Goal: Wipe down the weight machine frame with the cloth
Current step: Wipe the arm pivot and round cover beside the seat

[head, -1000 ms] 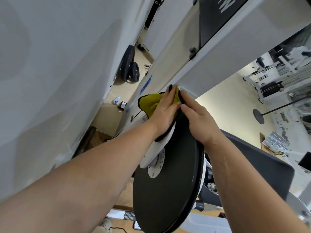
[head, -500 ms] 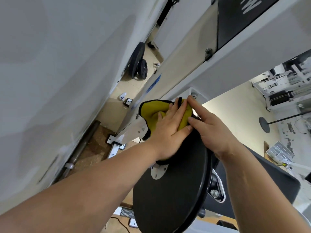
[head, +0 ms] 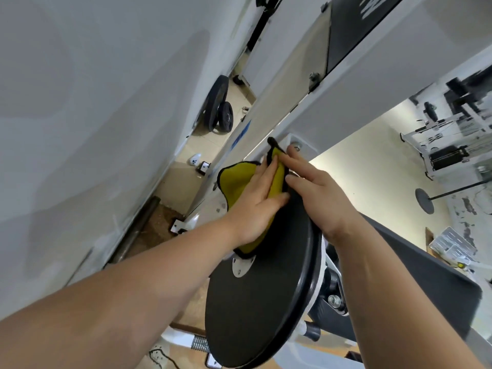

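A yellow cloth (head: pixel 237 179) with a black edge lies against the white weight machine frame (head: pixel 346 113), just above a large black round pulley disc (head: pixel 255 302). My left hand (head: pixel 255 206) presses flat on the cloth with straight fingers. My right hand (head: pixel 316 195) lies beside it at the top edge of the disc, fingers extended, fingertips touching the cloth's upper corner near a frame bolt (head: pixel 296 148).
A white wall (head: pixel 80 129) runs close on the left. Black weight plates (head: pixel 218 107) lean on the floor in the gap behind the machine. A dark padded seat (head: pixel 426 275) sits to the right; other gym machines (head: pixel 447 145) stand far right.
Both hands and the cloth have slid slightly along the frame above the disc, and more of the yellow cloth now shows under my left hand. The view has also shifted.
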